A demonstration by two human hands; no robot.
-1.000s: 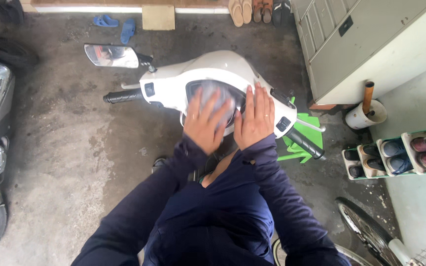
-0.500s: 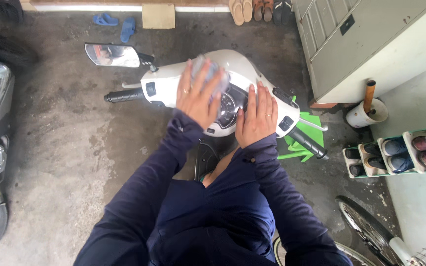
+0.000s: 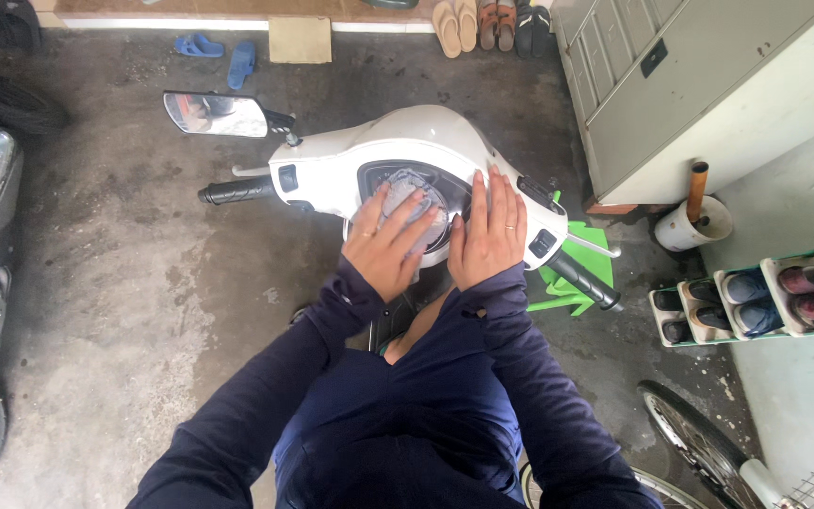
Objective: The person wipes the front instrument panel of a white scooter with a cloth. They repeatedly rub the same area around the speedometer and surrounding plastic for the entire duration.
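Concrete floor (image 3: pixel 143 311) under a white scooter (image 3: pixel 407 151): left hand (image 3: pixel 390 247) presses a grey cloth (image 3: pixel 414 209), right hand (image 3: pixel 488 232) lies flat, grip released.

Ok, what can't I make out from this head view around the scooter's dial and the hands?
- Dial: mostly covered by the grey cloth and both hands; its face is unreadable.
- Left hand: presses on the cloth; its palm side is hidden.
- Right hand: lies flat on the white handlebar cover; whatever lies beneath is hidden.
- Scooter body below the handlebars: blocked by the person's dark sleeves and torso.
- Mirror: reflection too small to read.
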